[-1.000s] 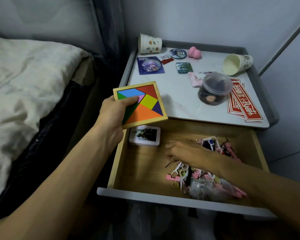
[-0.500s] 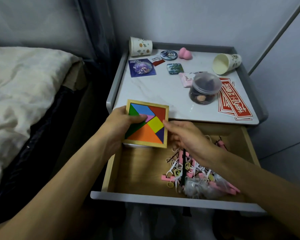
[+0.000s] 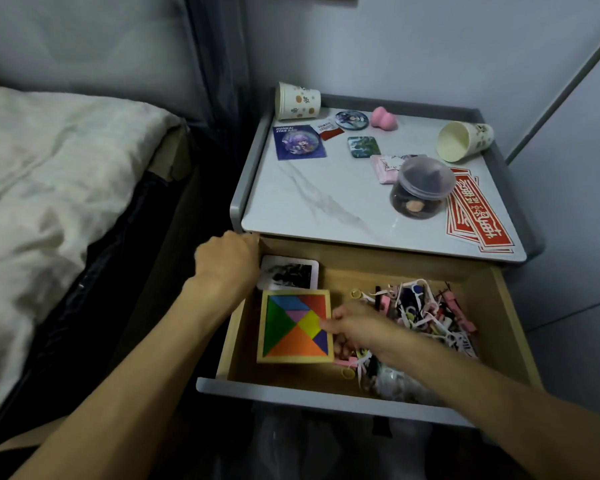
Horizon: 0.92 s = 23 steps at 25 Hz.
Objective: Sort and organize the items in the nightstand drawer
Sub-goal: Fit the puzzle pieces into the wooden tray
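Observation:
The nightstand drawer (image 3: pixel 291 393) stands pulled out. A wooden tangram puzzle (image 3: pixel 291 327) with coloured pieces lies flat in its left half. My right hand (image 3: pixel 357 327) pinches the puzzle's right edge, thumb on the yellow piece. Behind the puzzle lies a white stack of picture cards (image 3: pixel 289 271). A tangled heap of small clips, rings and hair ties (image 3: pixel 423 313) fills the drawer's right half, partly under my right forearm. My left hand (image 3: pixel 227 261) hovers at the drawer's back left corner, fingers curled under, with nothing visible in it.
On the nightstand top (image 3: pixel 326 202) lie two tipped paper cups (image 3: pixel 297 100) (image 3: pixel 463 140), a lidded plastic jar (image 3: pixel 421 192), red stickers (image 3: pixel 478 216), a pink sponge (image 3: pixel 383 117) and several badges and cards. The bed (image 3: pixel 49 185) is close on the left.
The puzzle has gone from my left hand, held above the drawer, down onto the drawer floor. My left hand let go and drew back to the corner; my right hand took its right edge.

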### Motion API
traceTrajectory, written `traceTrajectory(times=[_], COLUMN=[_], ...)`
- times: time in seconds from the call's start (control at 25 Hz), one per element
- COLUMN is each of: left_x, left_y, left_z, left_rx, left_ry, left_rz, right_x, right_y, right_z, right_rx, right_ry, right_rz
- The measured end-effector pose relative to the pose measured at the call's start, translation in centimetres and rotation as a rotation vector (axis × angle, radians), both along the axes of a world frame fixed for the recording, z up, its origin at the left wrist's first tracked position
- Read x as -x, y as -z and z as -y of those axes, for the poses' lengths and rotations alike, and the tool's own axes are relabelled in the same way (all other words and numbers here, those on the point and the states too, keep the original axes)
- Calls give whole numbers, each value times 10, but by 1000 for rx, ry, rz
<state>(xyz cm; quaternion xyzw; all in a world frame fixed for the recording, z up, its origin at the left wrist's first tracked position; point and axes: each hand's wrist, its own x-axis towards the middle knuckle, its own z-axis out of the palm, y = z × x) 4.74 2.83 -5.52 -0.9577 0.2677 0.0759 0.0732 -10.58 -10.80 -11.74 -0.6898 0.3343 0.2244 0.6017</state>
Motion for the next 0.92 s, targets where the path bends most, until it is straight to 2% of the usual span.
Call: traceTrajectory(times=[0.12,0.4,0.68,0.92], left_x=[1,-2,-5,-6], left_y=[12,20,24,24], left_z=[2,3,3,5], left_rx=[-78,-65,-62,-62], left_ry=[79,132,139,117], left_rz=[-50,-24,-29,-39], right_x=[-14,-26,-33,-25], right_y=[22,44,55,32], right_z=[-14,-27,-26,-40], right_rx=[29,150,551,632], right_ry=[3,37,-71,-550], right_rz=[-42,-70,79,71])
